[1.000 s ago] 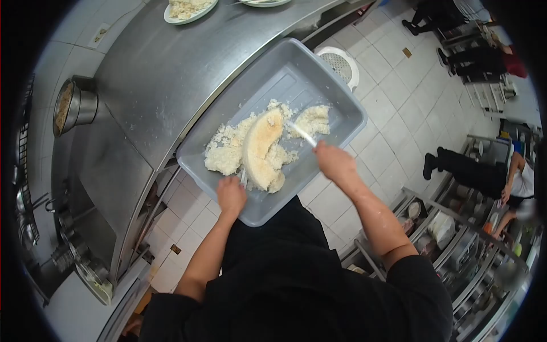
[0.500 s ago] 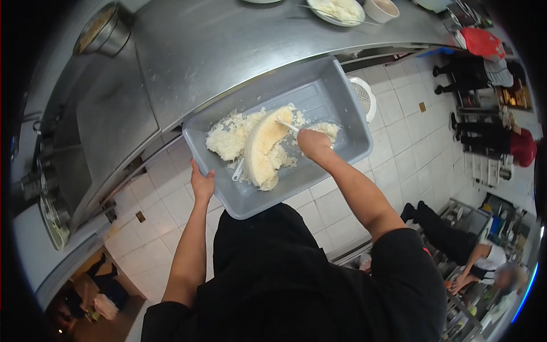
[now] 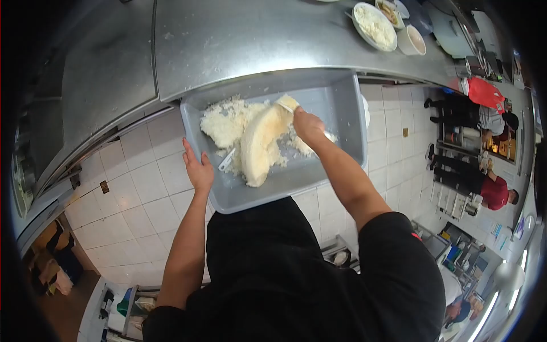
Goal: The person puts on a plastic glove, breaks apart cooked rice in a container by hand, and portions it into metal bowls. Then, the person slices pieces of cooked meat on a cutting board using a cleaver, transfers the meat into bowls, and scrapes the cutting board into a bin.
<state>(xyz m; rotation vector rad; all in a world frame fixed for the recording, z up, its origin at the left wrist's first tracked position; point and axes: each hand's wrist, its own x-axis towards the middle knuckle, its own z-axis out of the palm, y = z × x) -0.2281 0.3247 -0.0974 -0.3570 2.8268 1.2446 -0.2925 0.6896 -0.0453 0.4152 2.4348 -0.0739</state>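
Gray plastic makes up the tub (image 3: 362,122), which sits against the steel counter (image 3: 228,51) and holds the white rice: a tall crescent block (image 3: 255,149), a loose heap (image 3: 223,124) and a smaller clump (image 3: 302,146). From my remote seat, I see the right hand (image 3: 309,127) clenched around a white utensil (image 3: 284,106), its tip at the crescent's upper end. The left hand (image 3: 199,172) is released, fingers spread beside the tub's near corner; I can't tell whether it touches the wall. A 2nd white utensil (image 3: 227,160) lies in the rice, unheld.

I'd use short, shallow strokes with the blade kept low, easing grains loose rather than mashing them — and brace the tub's rim with the left palm so it can't skid.

Against 1 second ago, the left hand has moved from the 2nd utensil to outside the tub. The right hand's tool has shifted to the crescent's top — probably pressing in, though blur hides the contact.
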